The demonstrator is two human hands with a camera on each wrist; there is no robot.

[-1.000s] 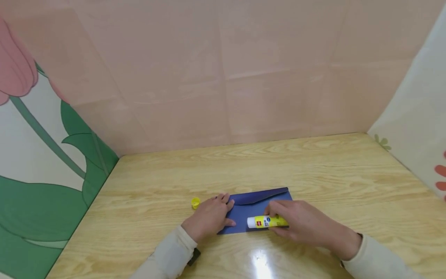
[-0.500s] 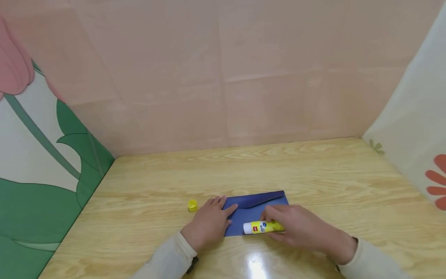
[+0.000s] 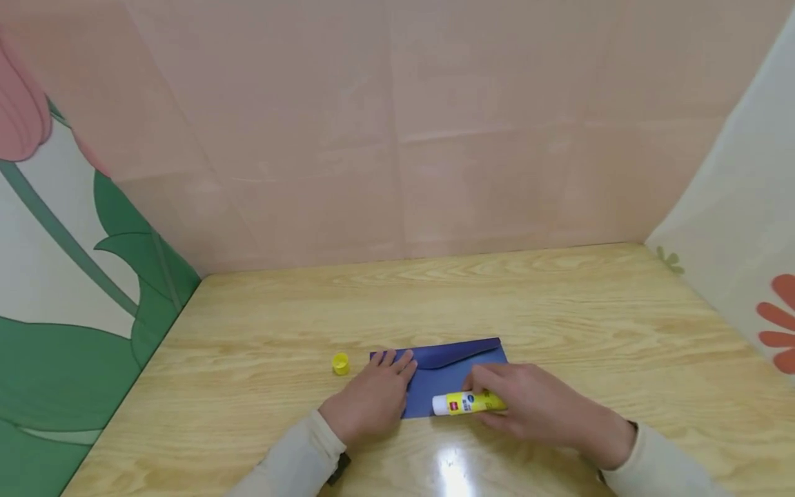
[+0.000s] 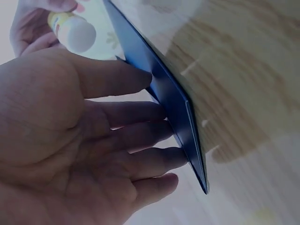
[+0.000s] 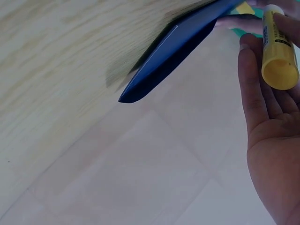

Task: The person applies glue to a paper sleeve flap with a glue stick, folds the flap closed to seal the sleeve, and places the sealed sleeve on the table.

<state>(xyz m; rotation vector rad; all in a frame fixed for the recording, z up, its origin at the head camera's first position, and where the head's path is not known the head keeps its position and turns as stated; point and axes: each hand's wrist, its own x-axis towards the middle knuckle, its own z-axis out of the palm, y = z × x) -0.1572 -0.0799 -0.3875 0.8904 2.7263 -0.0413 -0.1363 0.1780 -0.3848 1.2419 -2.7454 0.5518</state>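
A blue envelope (image 3: 435, 390) lies on the table, its darker flap (image 3: 447, 354) along the far side. My left hand (image 3: 373, 397) rests across the envelope's left end, fingers stretched towards the flap. In the left wrist view, straight fingertips (image 4: 176, 157) touch the envelope's edge. My right hand (image 3: 528, 400) grips a yellow glue stick (image 3: 468, 402) between thumb and fingers. It is held sideways above the near part of the envelope, white end to the left. The right wrist view shows the glue stick's (image 5: 277, 51) round yellow end. Beside my left hand sits a small yellow cap (image 3: 340, 364).
The wood-grain table (image 3: 279, 304) meets a pinkish sheet (image 3: 397, 138) at the back. A green and pink floral panel (image 3: 56, 276) stands on the left, a pale flowered one (image 3: 739, 241) on the right.
My left hand has shifted on the envelope, and its upper left corner now shows past the fingers. My right hand keeps its hold on the glue stick. The head view has turned slightly.
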